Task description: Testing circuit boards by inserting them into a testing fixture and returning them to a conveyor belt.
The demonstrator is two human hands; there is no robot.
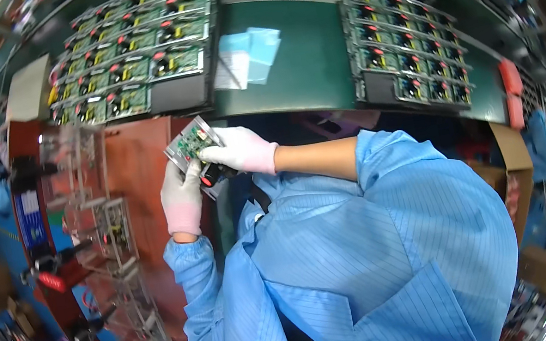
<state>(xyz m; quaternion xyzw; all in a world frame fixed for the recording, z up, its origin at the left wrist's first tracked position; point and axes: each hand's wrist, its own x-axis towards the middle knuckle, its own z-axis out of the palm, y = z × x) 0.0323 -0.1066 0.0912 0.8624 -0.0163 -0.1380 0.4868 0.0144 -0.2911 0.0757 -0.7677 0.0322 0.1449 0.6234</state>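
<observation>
The board (pixel 190 142) is left of the middle of the frame. The left hand (pixel 182 198) and right hand (pixel 243 151) both grip it. It looks light and stiff but easy to break, so hold its edges.

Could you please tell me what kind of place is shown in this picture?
Probably an electronics assembly workshop: gloved hands hold a circuit board, rows of similar boards rest on a green bench, and red-handled clamps are at left.
</observation>
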